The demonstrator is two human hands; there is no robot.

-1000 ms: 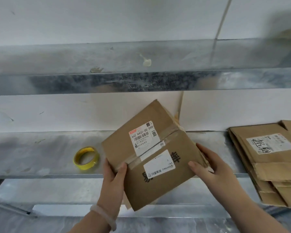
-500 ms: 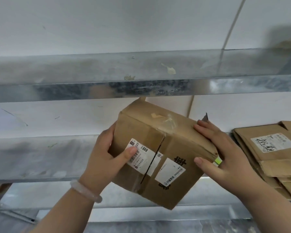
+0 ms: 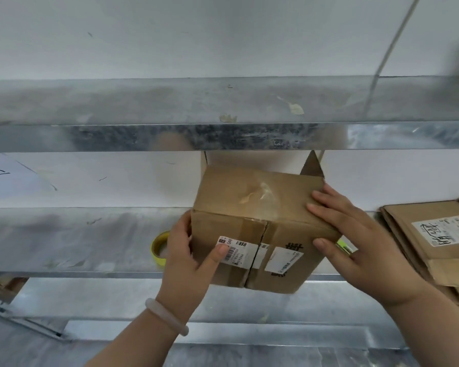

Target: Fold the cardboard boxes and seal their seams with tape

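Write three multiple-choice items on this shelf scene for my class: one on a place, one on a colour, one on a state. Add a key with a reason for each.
1. Where is the tape roll in relation to the cardboard box?
A. on top of it
B. to its left, on the shelf
C. inside it

2. What colour is the tape roll?
A. red
B. blue
C. yellow

3. In what state are the cartons stacked at the right?
A. flattened
B. built up into boxes
C. torn to shreds

Key:
1 B, the roll shows on the shelf beside the box's left side.
2 C, its rim is yellow.
3 A, they lie flat in a pile.
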